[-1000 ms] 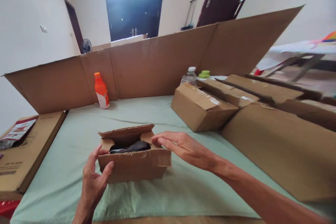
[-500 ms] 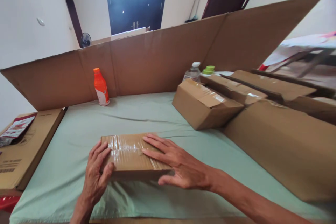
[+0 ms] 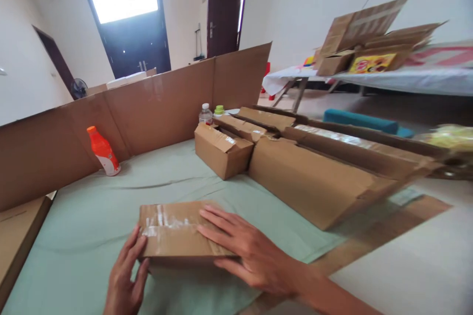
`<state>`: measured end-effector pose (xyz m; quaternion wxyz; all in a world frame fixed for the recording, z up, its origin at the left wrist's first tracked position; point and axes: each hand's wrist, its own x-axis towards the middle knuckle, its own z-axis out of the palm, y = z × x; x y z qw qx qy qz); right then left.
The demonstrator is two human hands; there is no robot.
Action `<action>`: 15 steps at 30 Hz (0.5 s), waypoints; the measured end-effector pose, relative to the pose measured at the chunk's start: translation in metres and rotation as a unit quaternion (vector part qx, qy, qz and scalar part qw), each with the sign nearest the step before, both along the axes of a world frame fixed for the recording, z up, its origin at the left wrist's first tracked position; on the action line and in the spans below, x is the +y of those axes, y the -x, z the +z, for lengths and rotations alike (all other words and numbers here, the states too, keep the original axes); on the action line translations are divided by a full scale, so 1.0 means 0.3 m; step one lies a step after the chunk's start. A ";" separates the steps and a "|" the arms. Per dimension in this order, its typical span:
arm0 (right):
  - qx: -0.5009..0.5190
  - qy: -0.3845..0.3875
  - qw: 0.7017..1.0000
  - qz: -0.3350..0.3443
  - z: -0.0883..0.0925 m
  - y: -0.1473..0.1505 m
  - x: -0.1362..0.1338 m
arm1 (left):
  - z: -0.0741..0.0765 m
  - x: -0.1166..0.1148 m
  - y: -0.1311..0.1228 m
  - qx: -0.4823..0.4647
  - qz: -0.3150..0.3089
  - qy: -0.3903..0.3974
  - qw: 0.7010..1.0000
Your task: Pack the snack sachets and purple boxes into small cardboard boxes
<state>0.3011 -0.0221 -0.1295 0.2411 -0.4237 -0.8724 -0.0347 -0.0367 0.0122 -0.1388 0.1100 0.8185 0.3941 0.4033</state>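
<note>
One small brown box (image 3: 177, 240) sits on the pale green cloth (image 3: 162, 165) that covers the table, right in front of the person. The left hand (image 3: 127, 270) is a little curled, with a gap between thumb and fingers. Its fingers touch the left side of the box, and its thumb is by the near left corner. The right hand (image 3: 242, 248) is spread out nearly flat. Its fingers lie on the top, toward the right end, and its thumb is by the near side. The hands touch the box but do not look wrapped around it; I cannot tell how hard they press.

The box looks like card, so it should be stiff at the edges and a bit bendy in the middle of the top, where a hard push could dent it. I cannot see inside, so its weight is only a guess: likely light. The shiny tape (image 3: 159, 217) on top may be slick. The plain sides should be easier to grip. The best hold is one hand at each short end, low down. A bigger box (image 3: 306, 179) stands to the right, apart from it.
</note>
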 end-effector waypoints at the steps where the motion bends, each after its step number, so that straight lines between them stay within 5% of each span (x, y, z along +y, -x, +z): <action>1: 0.000 -0.032 0.999 -0.043 -0.019 -0.052 -0.051 | 0.001 0.038 -0.076 -0.023 -0.041 0.032 0.998; 6: -0.047 -0.174 0.948 -0.261 -0.071 -0.247 -0.222 | -0.072 0.239 -0.558 -0.087 -0.100 0.127 0.983; 10: -0.100 -0.187 0.894 -0.395 -0.055 -0.295 -0.167 | -0.123 0.313 -0.908 -0.124 -0.113 0.199 0.966; 12: -0.108 -0.178 0.875 -0.437 -0.047 -0.302 -0.100 | -0.136 0.302 -0.993 -0.094 -0.155 0.215 0.960; 15: -0.096 -0.170 0.861 -0.469 -0.053 -0.310 -0.018 | -0.168 0.247 -0.976 -0.007 -0.225 0.238 0.945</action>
